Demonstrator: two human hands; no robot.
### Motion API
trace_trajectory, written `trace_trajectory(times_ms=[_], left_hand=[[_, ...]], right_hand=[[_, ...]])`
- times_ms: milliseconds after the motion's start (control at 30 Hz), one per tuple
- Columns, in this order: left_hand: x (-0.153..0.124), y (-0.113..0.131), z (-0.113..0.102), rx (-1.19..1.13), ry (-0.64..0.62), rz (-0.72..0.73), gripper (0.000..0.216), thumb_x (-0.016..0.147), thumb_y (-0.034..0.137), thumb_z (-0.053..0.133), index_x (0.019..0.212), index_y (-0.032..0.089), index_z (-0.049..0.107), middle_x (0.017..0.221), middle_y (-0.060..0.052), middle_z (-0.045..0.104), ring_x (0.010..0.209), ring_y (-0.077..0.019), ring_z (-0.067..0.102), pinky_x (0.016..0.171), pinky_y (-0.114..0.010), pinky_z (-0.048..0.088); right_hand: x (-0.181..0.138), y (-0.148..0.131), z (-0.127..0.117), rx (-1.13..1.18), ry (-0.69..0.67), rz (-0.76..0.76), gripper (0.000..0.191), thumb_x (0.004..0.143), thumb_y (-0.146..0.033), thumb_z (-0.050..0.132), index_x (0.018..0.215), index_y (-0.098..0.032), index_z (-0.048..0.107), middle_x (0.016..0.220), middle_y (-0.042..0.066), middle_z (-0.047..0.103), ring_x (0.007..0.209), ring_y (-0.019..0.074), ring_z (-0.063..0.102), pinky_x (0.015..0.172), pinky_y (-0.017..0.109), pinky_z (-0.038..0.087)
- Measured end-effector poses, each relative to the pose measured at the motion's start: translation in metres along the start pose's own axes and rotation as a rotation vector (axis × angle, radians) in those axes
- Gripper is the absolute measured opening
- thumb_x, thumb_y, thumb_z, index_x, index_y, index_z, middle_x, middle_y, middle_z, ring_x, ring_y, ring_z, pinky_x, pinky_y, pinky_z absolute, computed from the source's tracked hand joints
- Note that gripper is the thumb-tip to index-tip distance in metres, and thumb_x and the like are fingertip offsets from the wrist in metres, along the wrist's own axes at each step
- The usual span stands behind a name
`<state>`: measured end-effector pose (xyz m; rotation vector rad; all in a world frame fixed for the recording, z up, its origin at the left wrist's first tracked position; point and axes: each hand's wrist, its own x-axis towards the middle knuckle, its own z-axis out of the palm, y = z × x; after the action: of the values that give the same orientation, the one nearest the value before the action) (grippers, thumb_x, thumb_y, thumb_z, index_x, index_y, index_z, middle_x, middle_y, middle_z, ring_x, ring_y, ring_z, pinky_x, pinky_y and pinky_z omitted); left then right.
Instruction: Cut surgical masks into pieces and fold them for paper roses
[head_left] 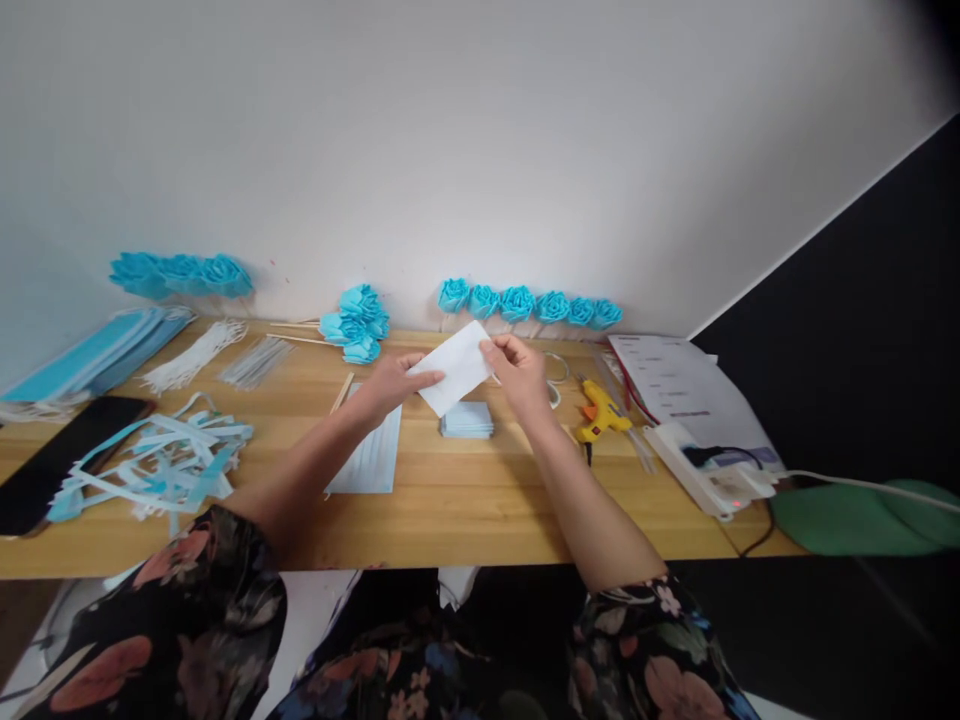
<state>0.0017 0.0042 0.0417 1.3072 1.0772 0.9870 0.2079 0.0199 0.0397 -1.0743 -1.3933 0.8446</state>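
Between my hands a white rectangular sheet (pixel 456 368) is held tilted above the table, its material looking like paper or mask fabric. My left hand (pixel 397 382) pinches its left edge, thumb on top. At the upper right corner my right hand (pixel 519 368) grips it between thumb and fingers. Just below the sheet lies a small stack of pale blue folded pieces (pixel 466 420). A pleated light blue sheet (pixel 367 450) rests flat under my left wrist, partly hidden by my forearm.
Blue fabric flowers stand along the wall (pixel 517 302). A yellow glue gun (pixel 600 410) and white power strip (pixel 705 470) lie right. Left are face masks (pixel 105 355), white cords (pixel 196 355), thin strips (pixel 256 362), cut scraps (pixel 161 460) and a phone (pixel 60 460).
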Motion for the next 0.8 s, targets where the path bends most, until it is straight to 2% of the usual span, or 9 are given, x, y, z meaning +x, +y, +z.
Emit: trace_trajectory(times_ms=[133,267,367,467,600,700,733,800], left_hand=[[0.0,-0.014,0.005,-0.082,0.038,0.013,0.044,0.061,0.051,0.085,0.076,0.013,0.069,0.07,-0.004,0.068,0.066,-0.0148,0.059,0.068,-0.029,0.046],[-0.004,-0.022,0.006,-0.069,0.12,0.039,0.042,0.063,0.051,0.083,0.063,0.016,0.061,0.053,0.004,0.051,0.051,-0.0082,0.04,0.055,-0.025,0.031],[-0.008,-0.027,0.004,-0.071,0.122,0.05,0.04,0.072,0.048,0.077,0.06,0.017,0.057,0.047,0.006,0.041,0.048,-0.0068,0.031,0.053,-0.025,0.024],[-0.009,-0.032,0.0,-0.121,0.087,0.052,0.038,0.075,0.047,0.075,0.06,0.016,0.058,0.053,0.002,0.054,0.052,-0.0083,0.043,0.057,-0.025,0.034],[-0.006,-0.036,-0.005,-0.382,0.068,-0.023,0.034,0.068,0.042,0.082,0.08,0.014,0.067,0.081,-0.009,0.076,0.077,-0.0185,0.069,0.081,-0.032,0.052],[-0.004,-0.034,-0.01,-0.529,0.021,-0.095,0.048,0.075,0.059,0.073,0.09,0.013,0.07,0.087,-0.013,0.077,0.09,-0.0254,0.073,0.09,-0.039,0.054],[-0.003,-0.033,-0.011,-0.538,0.02,-0.105,0.053,0.077,0.064,0.069,0.093,0.013,0.071,0.085,-0.013,0.077,0.089,-0.0251,0.073,0.09,-0.039,0.054],[-0.003,-0.032,-0.013,-0.52,0.057,-0.096,0.051,0.074,0.062,0.075,0.092,0.014,0.071,0.082,-0.009,0.076,0.085,-0.0217,0.072,0.087,-0.036,0.054]], right_hand=[[-0.004,0.015,-0.012,0.059,0.123,0.037,0.031,0.079,-0.05,0.069,0.079,-0.019,0.067,0.067,-0.003,0.059,0.063,0.0126,0.051,0.061,0.025,0.042],[-0.008,0.023,-0.013,0.054,0.127,0.056,0.033,0.079,-0.051,0.069,0.08,-0.019,0.067,0.068,-0.003,0.061,0.064,0.0126,0.052,0.062,0.025,0.044],[-0.009,0.024,-0.012,0.031,0.116,0.031,0.033,0.08,-0.051,0.069,0.082,-0.019,0.069,0.072,-0.001,0.064,0.067,0.0133,0.055,0.065,0.025,0.046],[-0.013,0.022,-0.011,-0.023,0.072,-0.021,0.031,0.083,-0.051,0.068,0.085,-0.02,0.07,0.077,0.0,0.068,0.071,0.0154,0.061,0.069,0.027,0.05],[-0.023,0.011,-0.012,-0.081,-0.05,-0.174,0.022,0.089,-0.044,0.065,0.089,-0.023,0.07,0.092,0.003,0.076,0.088,0.0196,0.07,0.085,0.034,0.054],[-0.032,-0.003,-0.01,-0.107,-0.219,-0.318,0.015,0.095,-0.037,0.059,0.092,-0.024,0.068,0.107,0.006,0.078,0.106,0.023,0.072,0.099,0.041,0.053],[-0.034,-0.007,-0.01,-0.138,-0.275,-0.362,0.014,0.095,-0.036,0.058,0.091,-0.025,0.067,0.106,0.006,0.079,0.107,0.0233,0.073,0.102,0.044,0.052],[-0.036,-0.011,-0.007,-0.214,-0.363,-0.45,0.013,0.095,-0.033,0.058,0.09,-0.026,0.067,0.101,0.004,0.08,0.1,0.0221,0.074,0.108,0.047,0.049]])
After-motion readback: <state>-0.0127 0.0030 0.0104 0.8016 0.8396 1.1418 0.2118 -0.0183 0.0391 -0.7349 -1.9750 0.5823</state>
